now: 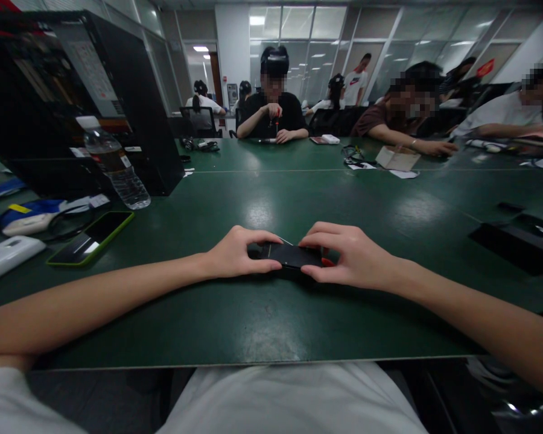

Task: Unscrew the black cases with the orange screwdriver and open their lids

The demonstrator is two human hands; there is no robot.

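Observation:
A flat black rectangular device (pixel 292 255) is held low over the green table (pixel 253 319), in front of my body. My left hand (pixel 242 252) grips its left end, thumb on the near edge and fingers on the far edge. At the right end my right hand (pixel 346 254) pinches it the same way. Something thin and light-coloured shows behind the device between the hands. A small red part (pixel 328 262) is partly visible under my right hand; the rest of it is hidden.
On the left are a green-edged phone (pixel 90 239), a white device (pixel 9 258), a plastic bottle (pixel 117 166) and a large black case (pixel 131 90). Dark flat items (pixel 516 246) lie right. People sit across the table, near a beige box (pixel 397 158).

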